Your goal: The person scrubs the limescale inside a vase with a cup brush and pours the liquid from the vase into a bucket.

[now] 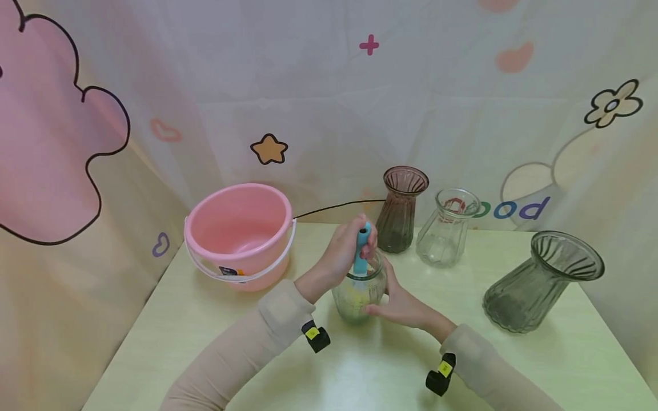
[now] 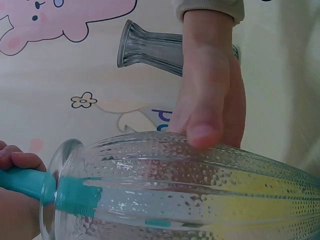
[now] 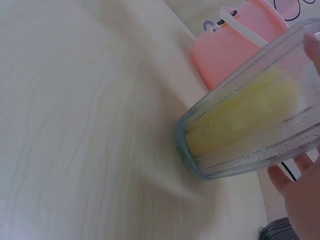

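My left hand (image 1: 343,251) grips the turquoise handle (image 1: 361,260) of a sponge brush, which goes down through the mouth of a clear ribbed glass vase (image 1: 354,305). Through the glass, the brush's yellow sponge head (image 3: 245,112) shows near the vase bottom in the right wrist view. My right hand (image 1: 406,302) holds the vase from the right, thumb on the near side. In the left wrist view, the right hand (image 2: 215,95) lies against the dotted glass, and fingers of the left hand (image 2: 22,210) are on the handle by the rim.
A pink bucket (image 1: 280,265) with a white handle stands at the left. Behind to the right are a purplish vase (image 1: 398,220) and a clear vase (image 1: 443,237). A grey-green vase (image 1: 519,294) stands farther right on the pale table (image 1: 329,377). A printed curtain (image 1: 319,74) hangs behind.
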A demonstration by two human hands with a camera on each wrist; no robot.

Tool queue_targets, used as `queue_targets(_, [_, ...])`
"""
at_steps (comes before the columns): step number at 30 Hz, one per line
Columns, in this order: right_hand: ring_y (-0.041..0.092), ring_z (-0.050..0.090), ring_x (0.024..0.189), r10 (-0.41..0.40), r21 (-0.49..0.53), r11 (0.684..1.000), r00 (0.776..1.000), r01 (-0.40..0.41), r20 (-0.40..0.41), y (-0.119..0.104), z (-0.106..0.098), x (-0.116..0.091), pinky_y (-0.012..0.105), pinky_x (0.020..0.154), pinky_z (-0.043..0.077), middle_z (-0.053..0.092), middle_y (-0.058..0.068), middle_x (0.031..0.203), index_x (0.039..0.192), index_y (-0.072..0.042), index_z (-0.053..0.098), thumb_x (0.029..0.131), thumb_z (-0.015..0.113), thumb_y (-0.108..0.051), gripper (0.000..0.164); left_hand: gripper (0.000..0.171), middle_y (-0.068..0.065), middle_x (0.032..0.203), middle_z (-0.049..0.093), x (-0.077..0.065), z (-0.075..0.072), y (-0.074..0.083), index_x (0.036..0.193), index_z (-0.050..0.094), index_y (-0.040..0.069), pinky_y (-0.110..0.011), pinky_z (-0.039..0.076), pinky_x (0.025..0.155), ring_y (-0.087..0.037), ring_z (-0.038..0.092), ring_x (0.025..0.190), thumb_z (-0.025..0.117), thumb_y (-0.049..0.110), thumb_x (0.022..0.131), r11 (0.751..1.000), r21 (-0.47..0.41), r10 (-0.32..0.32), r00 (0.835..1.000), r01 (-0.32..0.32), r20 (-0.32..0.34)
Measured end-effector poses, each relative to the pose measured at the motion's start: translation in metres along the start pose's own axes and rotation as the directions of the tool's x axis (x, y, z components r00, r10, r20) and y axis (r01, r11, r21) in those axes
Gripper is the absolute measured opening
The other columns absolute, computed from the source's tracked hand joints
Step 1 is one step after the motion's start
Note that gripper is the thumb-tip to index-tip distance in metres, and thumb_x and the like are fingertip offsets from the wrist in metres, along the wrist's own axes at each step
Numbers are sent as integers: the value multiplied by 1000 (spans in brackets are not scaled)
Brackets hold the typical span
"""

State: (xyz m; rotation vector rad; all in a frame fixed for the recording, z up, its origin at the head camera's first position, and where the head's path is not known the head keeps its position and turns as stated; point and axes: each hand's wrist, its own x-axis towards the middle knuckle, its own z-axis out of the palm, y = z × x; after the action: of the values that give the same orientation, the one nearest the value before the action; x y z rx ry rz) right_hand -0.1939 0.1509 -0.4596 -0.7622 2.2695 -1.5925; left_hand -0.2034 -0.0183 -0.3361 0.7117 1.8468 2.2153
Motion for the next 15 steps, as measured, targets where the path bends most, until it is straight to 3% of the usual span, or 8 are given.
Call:
queue_targets(4, [33, 14, 138, -11, -1, 1000, 1000, 11, 14, -4, -5, 0, 57, 103, 26, -6, 7, 153, 143, -35, -13, 79, 72, -17, 108, 43, 2, 56, 37, 0, 1, -1, 67, 43, 8, -28, 32, 51, -16, 34, 51, 27, 35, 96, 1000, -20, -3, 1000, 3, 11])
queue_targets(11, [28, 29, 130, 13, 5, 1000, 1000, -13, -18, 1, -5, 2, 52, 102, 27, 22, 6, 144, 145, -28, 0, 71, 79, -17, 109, 42, 2, 56, 37, -2, 6, 4, 66, 42, 7, -27, 31, 50, -12, 34, 50, 28, 34, 96, 997, -75, -3, 1000, 4, 16])
queue_targets(15, [28, 30, 129, 32, 25, 999, 999, -32, -34, 1, -3, 2, 52, 103, 25, 26, 7, 142, 144, -26, 2, 70, 80, -16, 109, 42, 2, 56, 36, -1, 10, 15, 67, 42, 7, -27, 31, 50, -13, 34, 50, 27, 33, 96, 997, -79, 6, 1000, -4, 24])
